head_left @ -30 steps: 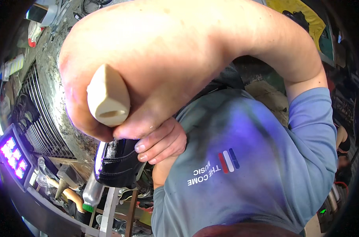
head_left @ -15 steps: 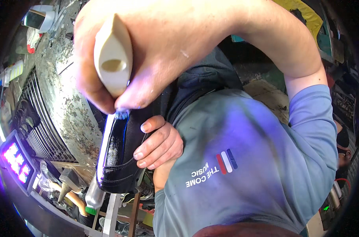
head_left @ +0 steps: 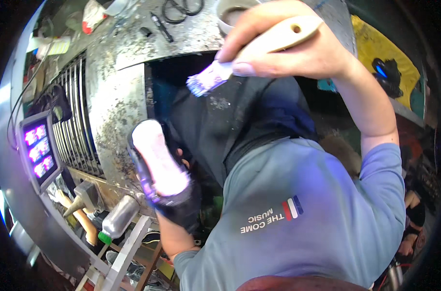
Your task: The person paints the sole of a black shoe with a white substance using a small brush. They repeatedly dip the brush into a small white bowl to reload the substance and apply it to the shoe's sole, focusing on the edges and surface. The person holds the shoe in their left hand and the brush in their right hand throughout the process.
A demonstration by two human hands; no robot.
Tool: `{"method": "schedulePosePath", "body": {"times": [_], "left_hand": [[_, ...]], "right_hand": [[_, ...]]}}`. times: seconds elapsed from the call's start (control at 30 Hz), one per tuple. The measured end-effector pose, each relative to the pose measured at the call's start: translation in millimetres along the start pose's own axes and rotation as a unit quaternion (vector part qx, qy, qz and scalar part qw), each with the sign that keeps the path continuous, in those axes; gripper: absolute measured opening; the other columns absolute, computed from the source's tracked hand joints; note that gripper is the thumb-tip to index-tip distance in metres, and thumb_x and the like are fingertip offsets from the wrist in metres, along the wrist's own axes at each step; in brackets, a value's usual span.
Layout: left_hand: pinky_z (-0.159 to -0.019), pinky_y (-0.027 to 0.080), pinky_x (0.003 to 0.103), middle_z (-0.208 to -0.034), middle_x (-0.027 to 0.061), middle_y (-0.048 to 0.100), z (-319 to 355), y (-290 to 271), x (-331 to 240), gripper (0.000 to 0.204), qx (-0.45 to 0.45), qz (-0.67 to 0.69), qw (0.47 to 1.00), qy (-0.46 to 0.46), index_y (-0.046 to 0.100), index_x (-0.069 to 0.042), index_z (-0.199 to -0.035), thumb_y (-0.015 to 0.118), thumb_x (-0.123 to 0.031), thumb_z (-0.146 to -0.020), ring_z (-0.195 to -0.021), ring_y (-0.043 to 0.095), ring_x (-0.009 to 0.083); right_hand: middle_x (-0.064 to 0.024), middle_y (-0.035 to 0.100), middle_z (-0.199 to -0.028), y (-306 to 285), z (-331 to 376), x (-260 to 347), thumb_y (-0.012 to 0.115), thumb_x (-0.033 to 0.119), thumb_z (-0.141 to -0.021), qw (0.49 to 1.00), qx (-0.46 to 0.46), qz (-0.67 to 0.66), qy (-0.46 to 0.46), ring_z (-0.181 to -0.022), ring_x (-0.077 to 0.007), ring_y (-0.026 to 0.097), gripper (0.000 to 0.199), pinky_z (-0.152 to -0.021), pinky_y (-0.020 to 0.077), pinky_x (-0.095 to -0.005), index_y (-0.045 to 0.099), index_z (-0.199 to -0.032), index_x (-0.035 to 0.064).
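A flat brush with a pale wooden handle is pinched in my right hand. Its bristles are held in the air over my dark trousers, apart from the shoe. A bowl with greyish content stands just beyond that hand. My left hand supports a black shoe from beneath and beside. The shoe's pale bottom faces up, brightly lit with a pinkish glare. Only fingertips of the left hand show at the shoe's edge; the rest is hidden behind it.
A stained metal bench with a slotted grille lies ahead and left. Near its corner is a green-capped clear bottle. A lit panel stands far left; a co-worker's arm shows below it. Yellow cloth lies right.
My right hand has lifted the brush off the shoe and swung it right, toward the bowl. The shoe has turned from its black upper to its pale bottom. The view has shifted.
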State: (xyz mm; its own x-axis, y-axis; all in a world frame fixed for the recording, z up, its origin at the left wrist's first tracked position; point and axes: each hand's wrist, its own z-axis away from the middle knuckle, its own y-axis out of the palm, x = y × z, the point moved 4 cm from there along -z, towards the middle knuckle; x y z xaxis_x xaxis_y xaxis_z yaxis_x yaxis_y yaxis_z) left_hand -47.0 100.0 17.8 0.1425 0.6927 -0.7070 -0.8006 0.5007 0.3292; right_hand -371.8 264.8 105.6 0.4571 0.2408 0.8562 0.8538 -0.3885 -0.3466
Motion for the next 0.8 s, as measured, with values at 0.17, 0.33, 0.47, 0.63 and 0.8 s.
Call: {"method": "schedulePosePath", "body": {"times": [0.17,0.33,0.47,0.63,0.8], "left_hand": [[-0.094,0.056,0.039,-0.121,0.0127,0.068,1.8,-48.8,-68.6,0.065,0.051,-0.165,0.985,0.007,0.057,0.001,-0.132,0.078,-0.038,-0.084,-0.107,0.069,0.0273],[-0.088,0.055,0.033,-0.108,0.0114,0.070,-36.3,-81.4,-140.1,0.059,-0.028,-0.375,0.926,0.021,0.058,0.006,-0.123,0.086,-0.017,-0.076,-0.095,0.069,0.0205],[-0.091,0.051,0.029,-0.112,0.0117,0.066,-80.2,-130.8,-205.9,0.074,-0.164,-0.479,0.854,0.120,0.050,0.009,-0.134,0.087,-0.018,-0.076,-0.098,0.065,0.0172],[-0.086,0.052,0.031,-0.112,0.0138,0.067,-149.1,-180.9,-289.2,0.082,-0.236,-0.511,0.801,0.201,0.050,0.009,-0.135,0.088,-0.031,-0.075,-0.093,0.066,0.0202],[-0.089,0.053,0.037,-0.118,0.0182,0.065,-256.4,-215.8,-344.7,0.086,-0.269,-0.457,0.823,0.202,0.046,0.009,-0.139,0.089,-0.025,-0.073,-0.103,0.064,0.0257]], "right_hand": [[-0.0089,0.075,-0.092,1.7,6.8,-10.5,0.079,0.020,-0.083,1.000,-0.006,-0.010,-0.001,-0.086,-0.0175,0.070,0.025,-0.078,0.0548,-0.0303,0.076,-0.100,0.0022],[-0.0102,0.074,-0.091,-2.5,13.4,-14.8,0.078,0.017,-0.081,1.000,-0.018,-0.002,0.019,-0.086,-0.0198,0.071,0.022,-0.079,0.0543,-0.0314,0.076,-0.097,0.0014],[-0.0111,0.074,-0.092,-4.4,19.6,-15.6,0.077,0.017,-0.080,0.999,-0.025,0.021,0.043,-0.085,-0.0213,0.071,0.023,-0.078,0.0544,-0.0321,0.075,-0.097,0.0004],[-0.0114,0.074,-0.091,-7.5,26.2,-19.5,0.076,0.016,-0.079,0.996,-0.046,0.014,0.073,-0.082,-0.0231,0.071,0.024,-0.075,0.0544,-0.0335,0.075,-0.097,0.0004],[-0.0123,0.074,-0.090,-19.0,29.4,-14.7,0.076,0.017,-0.077,0.989,-0.072,0.069,0.109,-0.080,-0.0246,0.070,0.026,-0.074,0.0535,-0.0349,0.075,-0.097,0.0007]]}}
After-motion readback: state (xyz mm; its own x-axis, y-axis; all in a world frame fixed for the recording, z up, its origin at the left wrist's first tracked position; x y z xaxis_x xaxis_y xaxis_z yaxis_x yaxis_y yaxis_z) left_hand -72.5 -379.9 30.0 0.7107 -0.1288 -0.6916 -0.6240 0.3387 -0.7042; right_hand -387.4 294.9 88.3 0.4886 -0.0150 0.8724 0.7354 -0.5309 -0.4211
